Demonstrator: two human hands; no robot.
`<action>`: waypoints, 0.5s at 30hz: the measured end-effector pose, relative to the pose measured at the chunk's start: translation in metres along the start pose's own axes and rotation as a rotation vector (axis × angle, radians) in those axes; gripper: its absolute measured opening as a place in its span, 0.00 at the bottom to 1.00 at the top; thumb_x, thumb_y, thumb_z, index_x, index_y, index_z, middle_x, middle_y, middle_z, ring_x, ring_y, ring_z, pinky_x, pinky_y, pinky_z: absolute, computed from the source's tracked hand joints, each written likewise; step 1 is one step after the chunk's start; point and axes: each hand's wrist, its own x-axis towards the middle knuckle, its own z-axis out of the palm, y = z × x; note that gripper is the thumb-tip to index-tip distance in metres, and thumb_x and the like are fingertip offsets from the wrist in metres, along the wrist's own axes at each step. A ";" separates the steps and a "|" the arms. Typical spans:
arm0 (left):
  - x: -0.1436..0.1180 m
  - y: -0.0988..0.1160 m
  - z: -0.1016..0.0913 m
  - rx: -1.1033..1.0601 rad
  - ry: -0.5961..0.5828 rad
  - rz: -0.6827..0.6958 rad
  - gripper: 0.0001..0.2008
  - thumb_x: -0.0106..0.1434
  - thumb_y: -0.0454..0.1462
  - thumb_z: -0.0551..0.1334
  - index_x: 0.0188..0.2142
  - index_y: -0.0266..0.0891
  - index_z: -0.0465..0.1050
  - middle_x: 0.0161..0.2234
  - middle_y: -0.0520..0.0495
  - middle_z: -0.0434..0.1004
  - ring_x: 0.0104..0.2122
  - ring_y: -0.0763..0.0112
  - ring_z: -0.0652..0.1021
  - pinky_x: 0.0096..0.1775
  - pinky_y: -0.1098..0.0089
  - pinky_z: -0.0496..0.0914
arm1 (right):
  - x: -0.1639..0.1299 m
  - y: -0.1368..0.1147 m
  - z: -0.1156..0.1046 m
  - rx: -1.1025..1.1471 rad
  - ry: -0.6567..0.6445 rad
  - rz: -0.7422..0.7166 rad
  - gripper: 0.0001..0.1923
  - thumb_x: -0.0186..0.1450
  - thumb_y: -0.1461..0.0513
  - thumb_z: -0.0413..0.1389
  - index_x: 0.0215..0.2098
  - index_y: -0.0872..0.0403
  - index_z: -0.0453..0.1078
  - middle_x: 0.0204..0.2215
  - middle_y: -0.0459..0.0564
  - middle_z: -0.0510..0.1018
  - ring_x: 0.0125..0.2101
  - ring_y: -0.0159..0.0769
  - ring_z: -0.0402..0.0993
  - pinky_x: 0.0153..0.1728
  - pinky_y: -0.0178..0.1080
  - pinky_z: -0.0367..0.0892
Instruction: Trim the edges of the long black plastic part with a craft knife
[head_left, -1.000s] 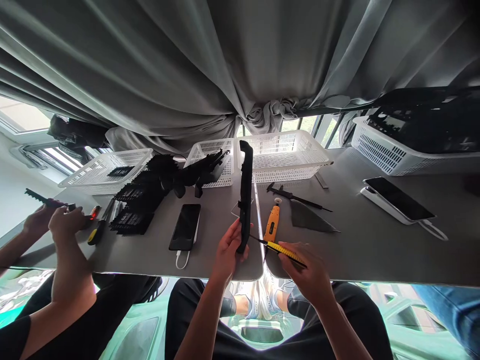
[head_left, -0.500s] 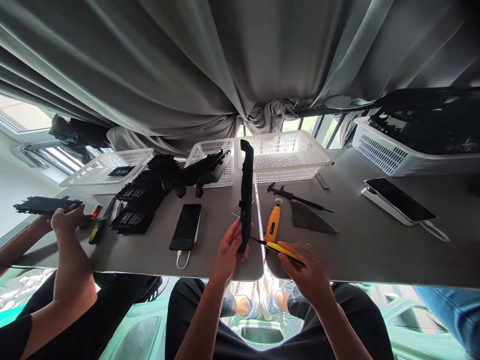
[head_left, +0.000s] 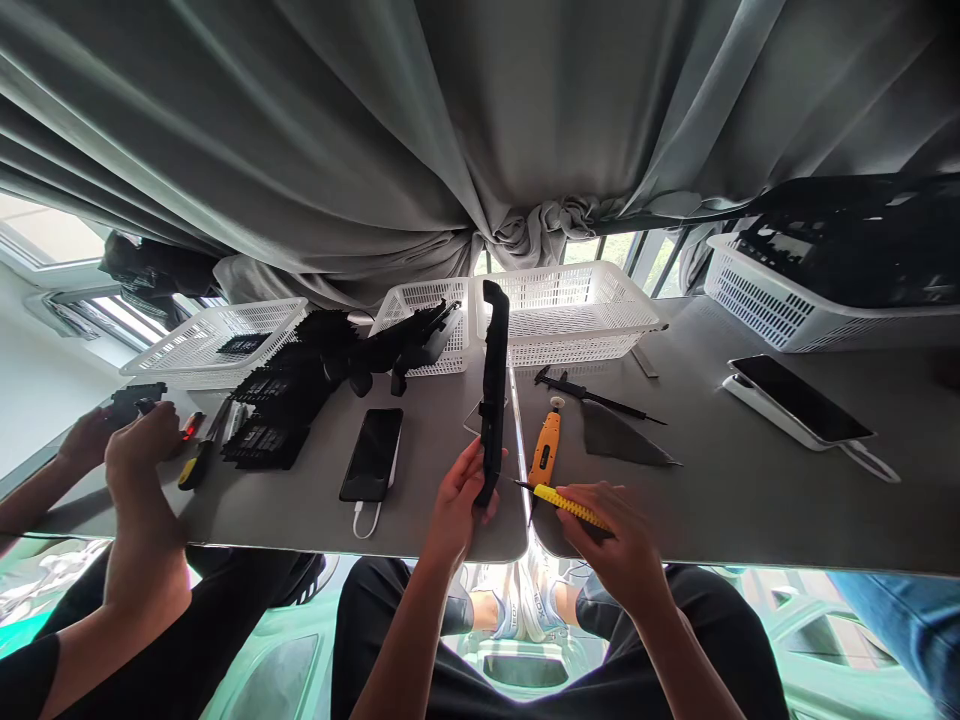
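My left hand point(head_left: 457, 500) grips the lower end of a long black plastic part point(head_left: 493, 385) that stands nearly upright on the grey table point(head_left: 712, 500). In my right hand point(head_left: 611, 540) is a yellow-handled tool point(head_left: 566, 503), its dark tip pointing left and almost touching the foot of the black part. An orange tool point(head_left: 545, 447) lies just behind my right hand. A black phone point(head_left: 371, 455) with a white cable lies to the left of my left hand.
Several white baskets stand at the back: one left point(head_left: 217, 340), two in the middle point(head_left: 570, 310), one right point(head_left: 795, 300) with black parts. A pile of black parts point(head_left: 292, 395), a caliper point(head_left: 592, 392), a grey sheet point(head_left: 622, 440), another phone point(head_left: 799, 398). A co-worker's hands point(head_left: 131, 440) work at far left.
The co-worker at the left has turned and lowered the black piece in their hands. My yellow-handled tool has shifted slightly toward the black part. My left hand has not moved.
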 end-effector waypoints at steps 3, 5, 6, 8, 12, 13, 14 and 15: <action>0.000 0.001 0.000 0.001 0.001 -0.003 0.32 0.68 0.44 0.70 0.70 0.42 0.72 0.65 0.29 0.77 0.21 0.81 0.67 0.22 0.71 0.58 | 0.002 0.001 0.002 -0.008 0.011 -0.003 0.10 0.76 0.55 0.60 0.50 0.47 0.81 0.43 0.50 0.89 0.40 0.45 0.85 0.41 0.49 0.74; 0.000 0.001 0.000 0.001 0.004 -0.006 0.33 0.68 0.44 0.71 0.70 0.43 0.72 0.65 0.29 0.77 0.21 0.81 0.67 0.22 0.71 0.59 | 0.003 0.001 0.003 -0.022 0.010 0.005 0.09 0.77 0.55 0.59 0.50 0.46 0.81 0.43 0.50 0.89 0.41 0.45 0.85 0.42 0.49 0.73; 0.000 0.001 0.001 0.000 0.005 -0.006 0.33 0.67 0.44 0.71 0.70 0.43 0.72 0.65 0.29 0.77 0.21 0.81 0.67 0.22 0.71 0.59 | 0.003 0.001 0.003 -0.030 0.008 0.006 0.09 0.76 0.55 0.59 0.49 0.46 0.81 0.43 0.51 0.89 0.41 0.45 0.85 0.42 0.50 0.73; 0.000 0.001 0.001 0.001 0.006 -0.002 0.34 0.67 0.45 0.71 0.71 0.43 0.72 0.64 0.29 0.78 0.21 0.81 0.67 0.22 0.71 0.58 | 0.003 0.002 0.003 -0.038 -0.002 0.000 0.09 0.76 0.56 0.59 0.49 0.47 0.81 0.42 0.50 0.89 0.39 0.45 0.85 0.42 0.49 0.72; 0.000 0.001 0.000 0.001 0.017 -0.003 0.33 0.67 0.44 0.71 0.70 0.43 0.73 0.63 0.30 0.79 0.20 0.81 0.67 0.23 0.71 0.57 | 0.001 0.001 0.002 -0.039 -0.023 0.003 0.08 0.74 0.58 0.60 0.48 0.48 0.81 0.38 0.48 0.89 0.34 0.43 0.84 0.40 0.48 0.71; 0.000 0.001 0.000 -0.001 0.020 -0.006 0.33 0.66 0.44 0.71 0.70 0.43 0.74 0.63 0.30 0.79 0.20 0.81 0.67 0.23 0.71 0.57 | 0.001 0.001 0.001 -0.038 -0.024 0.004 0.08 0.74 0.58 0.60 0.48 0.48 0.80 0.38 0.48 0.89 0.33 0.42 0.84 0.40 0.48 0.71; 0.000 0.001 0.000 -0.003 0.021 -0.007 0.33 0.66 0.44 0.71 0.70 0.43 0.74 0.63 0.30 0.78 0.20 0.81 0.67 0.23 0.71 0.57 | 0.000 0.001 0.001 -0.037 -0.024 0.004 0.08 0.74 0.58 0.60 0.48 0.48 0.80 0.38 0.48 0.89 0.33 0.42 0.84 0.40 0.49 0.71; 0.000 0.001 0.000 -0.005 0.021 -0.008 0.33 0.66 0.44 0.71 0.70 0.43 0.74 0.64 0.30 0.78 0.20 0.81 0.66 0.23 0.71 0.56 | 0.000 0.001 0.001 -0.037 -0.025 0.004 0.08 0.74 0.58 0.60 0.48 0.48 0.80 0.38 0.49 0.89 0.34 0.43 0.84 0.41 0.49 0.71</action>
